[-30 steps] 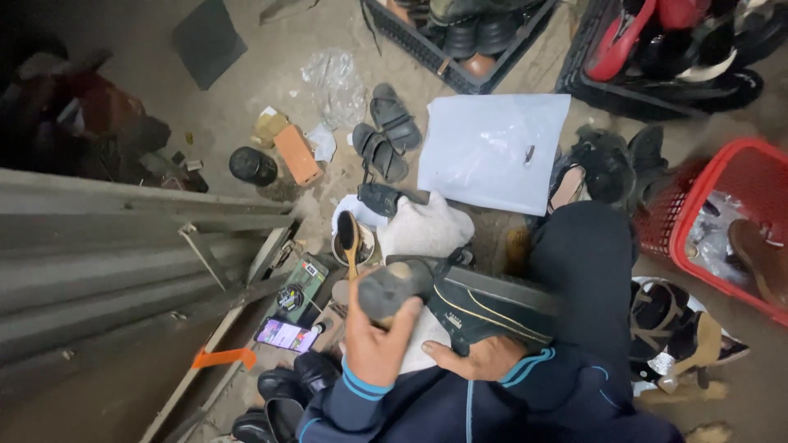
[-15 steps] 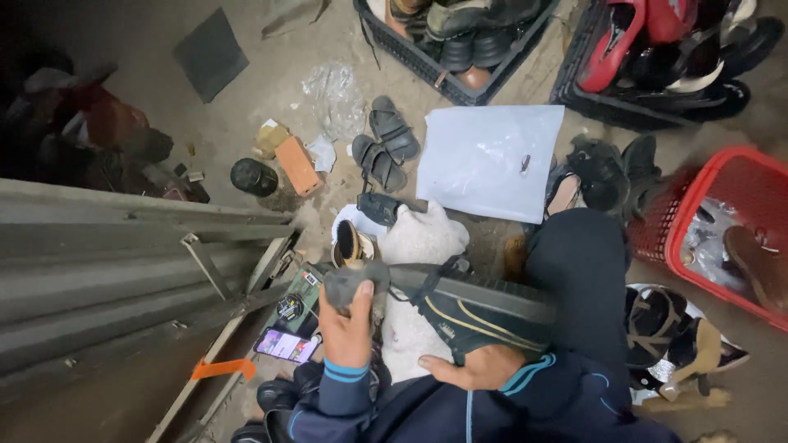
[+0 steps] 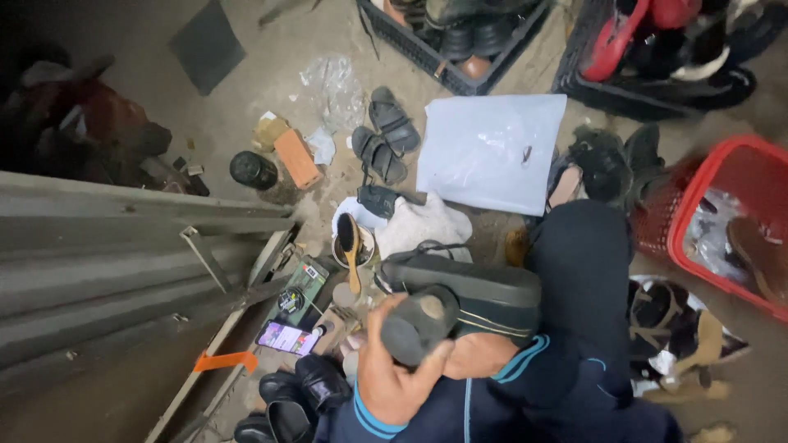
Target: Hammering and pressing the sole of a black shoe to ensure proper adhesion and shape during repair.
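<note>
My left hand (image 3: 394,373) has come back from the tools by the phone (image 3: 286,337) and now grips a dark sponge (image 3: 419,324), pressing it on the black sandal (image 3: 464,295) in my lap. My right hand (image 3: 472,354) holds the sandal from beneath.

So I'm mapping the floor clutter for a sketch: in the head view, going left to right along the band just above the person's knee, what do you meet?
Black round tin → orange block → pair of dark sandals → pale plastic bag → red basket.
</note>
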